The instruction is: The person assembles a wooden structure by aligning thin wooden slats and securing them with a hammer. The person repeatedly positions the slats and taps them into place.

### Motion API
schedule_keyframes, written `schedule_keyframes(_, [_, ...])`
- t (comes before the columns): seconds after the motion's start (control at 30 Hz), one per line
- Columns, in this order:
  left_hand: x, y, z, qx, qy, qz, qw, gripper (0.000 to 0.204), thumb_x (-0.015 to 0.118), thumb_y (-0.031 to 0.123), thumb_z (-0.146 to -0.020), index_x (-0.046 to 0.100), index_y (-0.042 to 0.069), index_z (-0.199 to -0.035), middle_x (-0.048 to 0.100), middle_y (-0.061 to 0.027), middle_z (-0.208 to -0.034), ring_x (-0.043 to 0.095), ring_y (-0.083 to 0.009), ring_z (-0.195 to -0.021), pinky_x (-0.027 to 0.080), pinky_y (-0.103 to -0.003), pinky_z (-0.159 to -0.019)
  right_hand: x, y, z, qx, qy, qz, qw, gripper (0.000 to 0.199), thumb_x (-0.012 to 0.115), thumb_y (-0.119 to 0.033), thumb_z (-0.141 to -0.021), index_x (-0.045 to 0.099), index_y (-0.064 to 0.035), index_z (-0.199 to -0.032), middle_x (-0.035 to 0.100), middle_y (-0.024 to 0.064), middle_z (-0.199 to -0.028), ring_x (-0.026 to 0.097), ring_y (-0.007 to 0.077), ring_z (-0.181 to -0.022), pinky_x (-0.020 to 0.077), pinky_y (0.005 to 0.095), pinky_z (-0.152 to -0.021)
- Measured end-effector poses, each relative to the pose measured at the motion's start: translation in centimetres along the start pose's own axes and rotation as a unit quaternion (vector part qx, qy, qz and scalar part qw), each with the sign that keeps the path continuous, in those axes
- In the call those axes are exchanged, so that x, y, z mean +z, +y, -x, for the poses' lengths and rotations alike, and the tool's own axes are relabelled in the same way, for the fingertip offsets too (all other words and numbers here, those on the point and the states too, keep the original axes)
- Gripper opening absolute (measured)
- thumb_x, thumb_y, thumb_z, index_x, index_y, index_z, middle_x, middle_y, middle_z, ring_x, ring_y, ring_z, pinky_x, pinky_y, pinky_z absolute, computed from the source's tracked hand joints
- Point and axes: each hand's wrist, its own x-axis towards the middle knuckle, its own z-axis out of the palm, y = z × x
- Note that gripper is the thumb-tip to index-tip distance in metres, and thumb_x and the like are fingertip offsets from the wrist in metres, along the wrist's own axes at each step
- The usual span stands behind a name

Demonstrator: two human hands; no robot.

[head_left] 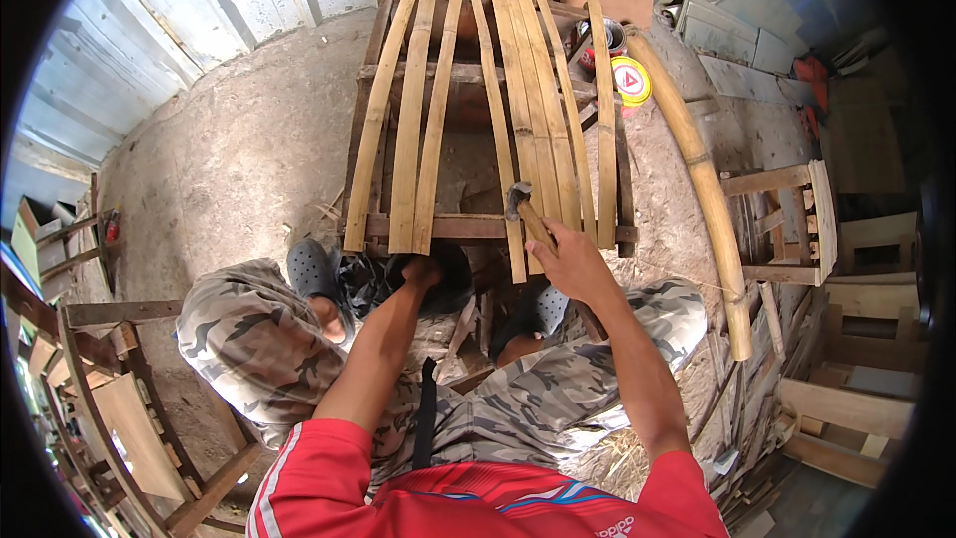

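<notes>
Bamboo slats (410, 120): laid lengthwise over a wooden frame (468, 227), three grouped at the left and the others placed beyond a wide gap to the right; the near ends are carried past the front rail.
Hammer (541, 229): held over the right-hand slats near the front rail; whether its head is touching one cannot be told.
Right hand (572, 261): clamped around the hammer's handle.
Left hand (423, 271): lowered into a dark container (457, 282) just below the frame's near edge; the fingers are hidden, so their state cannot be told.
Bamboo pole (709, 184): leaned or laid along the frame's right side, apart from it.
Yellow-rimmed lid (631, 82): seen beside the far right slat.
</notes>
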Motion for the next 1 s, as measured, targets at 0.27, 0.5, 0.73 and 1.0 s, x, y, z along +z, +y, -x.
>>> schedule_keyframes(0.27, [0.1, 0.9, 1.5, -0.033, 0.065, 0.077, 0.994, 0.036, 0.062, 0.034, -0.090, 0.074, 0.010, -0.116, 0.072, -0.0162, -0.120, 0.069, -0.0344, -0.115, 0.056, -0.049, -0.092, 0.1, 0.4, 0.1, 0.004, 0.008, 0.000, 1.000, 0.048, 0.066, -0.031, -0.098, 0.060, 0.0047, -0.130, 0.068, 0.0307, -0.097, 0.067, 0.0461, -0.093, 0.0519, 0.0460, -0.082])
schedule_keyframes(0.5, [1.6, 1.3, 2.2, -0.070, 0.192, 0.105, 0.973, 0.026, 0.063, 0.033, -0.087, 0.077, 0.012, -0.095, 0.076, -0.0128, -0.102, 0.073, -0.0326, -0.101, 0.056, -0.051, -0.084, 0.1, -0.1, 0.3, 0.003, 0.019, -0.018, 1.000, 0.039, 0.063, -0.030, -0.097, 0.063, 0.0032, -0.118, 0.067, 0.0318, -0.095, 0.064, 0.0508, -0.095, 0.0494, 0.0533, -0.083])
schedule_keyframes(0.73, [1.2, 2.5, 3.0, -0.087, 0.133, 0.044, 0.986, 0.030, 0.060, 0.035, -0.093, 0.078, 0.013, -0.104, 0.076, -0.0132, -0.111, 0.073, -0.0303, -0.105, 0.055, -0.046, -0.093, 0.0, 0.1, 0.0, 0.004, 0.009, -0.006, 1.000, 0.046, 0.065, -0.029, -0.098, 0.060, 0.0053, -0.128, 0.068, 0.0298, -0.090, 0.066, 0.0456, -0.085, 0.0507, 0.0469, -0.078])
schedule_keyframes(1.0, [-0.4, 1.0, 1.9, 0.017, 0.062, -0.012, 0.998, 0.036, 0.058, 0.034, -0.094, 0.074, 0.010, -0.115, 0.074, -0.0148, -0.117, 0.071, -0.0320, -0.112, 0.056, -0.047, -0.090, 0.2, 0.0, 0.1, -0.009, 0.017, -0.012, 1.000, 0.040, 0.063, -0.028, -0.098, 0.061, 0.0047, -0.121, 0.067, 0.0323, -0.093, 0.064, 0.0508, -0.091, 0.0499, 0.0526, -0.081])
